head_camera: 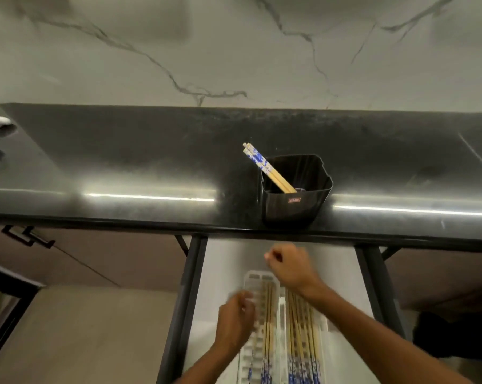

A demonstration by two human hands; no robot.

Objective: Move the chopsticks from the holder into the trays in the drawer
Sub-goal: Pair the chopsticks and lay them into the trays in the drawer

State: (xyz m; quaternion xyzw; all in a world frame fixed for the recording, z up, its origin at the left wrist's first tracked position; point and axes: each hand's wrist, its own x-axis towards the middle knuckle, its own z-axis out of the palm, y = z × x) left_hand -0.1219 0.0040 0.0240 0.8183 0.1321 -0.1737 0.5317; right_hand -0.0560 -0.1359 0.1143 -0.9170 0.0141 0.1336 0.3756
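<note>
- Dark polished countertop (151, 162) beneath a veined marble wall; an open drawer (223, 261) extends below its front edge, toward the viewer.
- Black holder (296, 198) stands at the counter's front edge, directly above the drawer. A few chopsticks (264, 166) remain inside, leaning up and to the left, patterned ends protruding over the rim.
- Two white trays (282, 314) lie side by side in the drawer; chopsticks already placed run lengthwise, front to back, patterned ends toward the viewer.
- Right hand (289, 266) hovers over the far end of the trays, fingers loosely curled, nothing visibly held.
- Left hand (235, 318), blurred, sits at the left tray's edge with curled fingers; whether it grips the tray or a chopstick cannot be told.
- Key relation: the holder lies ahead of and above both hands, and the right hand is nearer. Judged next move: a reach up and forward, with the leaning sticks then turned to match the trays' long axis.
</note>
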